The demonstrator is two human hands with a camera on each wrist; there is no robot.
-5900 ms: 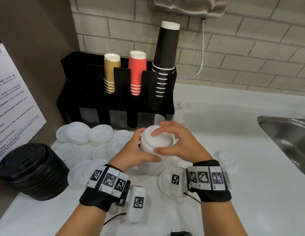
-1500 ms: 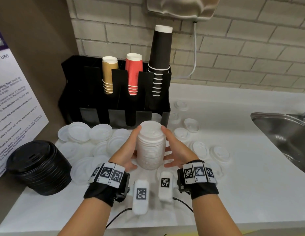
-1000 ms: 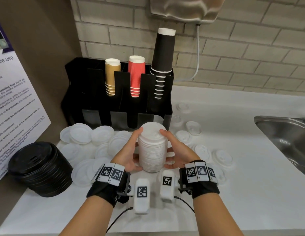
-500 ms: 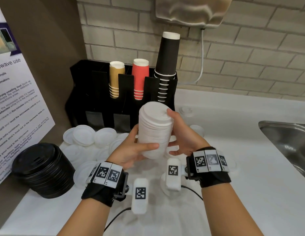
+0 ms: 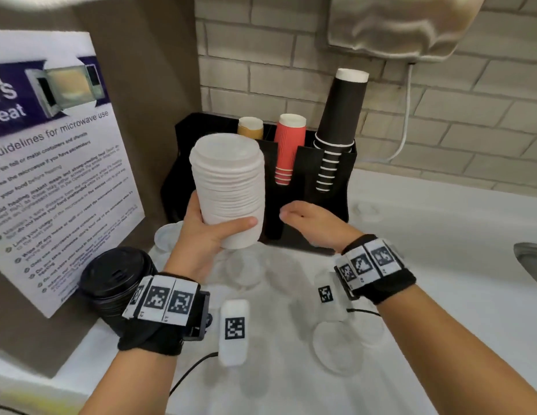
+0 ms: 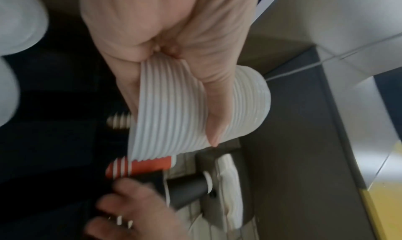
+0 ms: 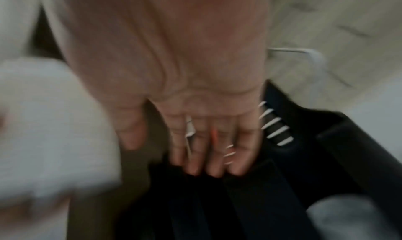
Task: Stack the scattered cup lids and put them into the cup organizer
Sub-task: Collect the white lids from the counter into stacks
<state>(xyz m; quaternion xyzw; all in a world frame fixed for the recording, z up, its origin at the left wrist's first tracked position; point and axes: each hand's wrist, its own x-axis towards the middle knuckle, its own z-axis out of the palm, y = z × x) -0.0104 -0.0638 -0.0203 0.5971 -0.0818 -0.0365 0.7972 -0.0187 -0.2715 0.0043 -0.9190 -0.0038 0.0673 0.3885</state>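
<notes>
Left hand (image 5: 201,235): thumb and fingers wrapped round the white lid stack (image 5: 229,187), raised near the black cup organizer (image 5: 336,187).
Right hand (image 5: 315,223): empty, fingers straight.
Risk: one-handed, tall stack could tilt, spilling lids.

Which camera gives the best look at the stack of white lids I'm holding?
The head view: the stack of white lids shows whole and sharp, with the left hand gripping near its base. The left wrist view shows it close but blurred, partly hidden by the thumb. The right wrist view shows only a white smear at left.
</notes>
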